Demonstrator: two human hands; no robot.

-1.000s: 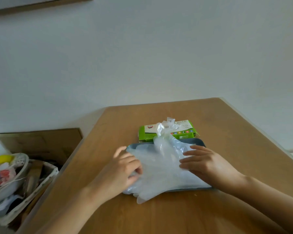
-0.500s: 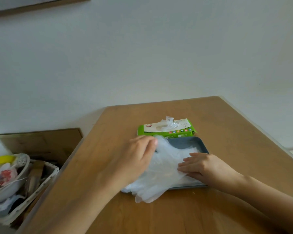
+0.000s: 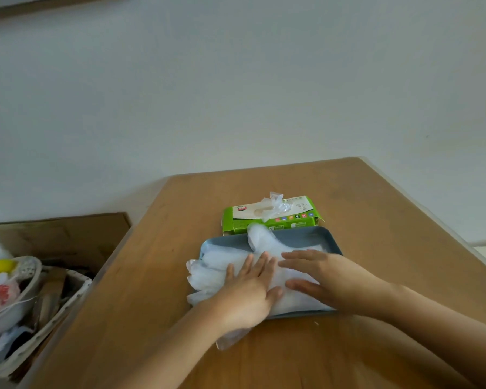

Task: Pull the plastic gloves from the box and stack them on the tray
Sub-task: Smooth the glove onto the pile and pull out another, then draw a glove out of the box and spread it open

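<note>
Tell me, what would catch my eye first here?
The left hand and the right hand press flat, side by side, on a pile of clear gloves in a blue tray on the wooden table; glove fingers spill over the tray's left edge. Behind the tray sits a green box, another glove poking from its top.

— What lies behind the wooden tabletop (image 3: pixel 376 220)?
— A plain pale wall (image 3: pixel 236 94), softly and evenly lit, with a wooden strip (image 3: pixel 40 7) at its top left.
— And to the left?
— A brown cardboard sheet (image 3: pixel 59 237) stands near the wall. Beside it a pale basket (image 3: pixel 68 301) of clutter sits close against the tabletop's edge.
</note>
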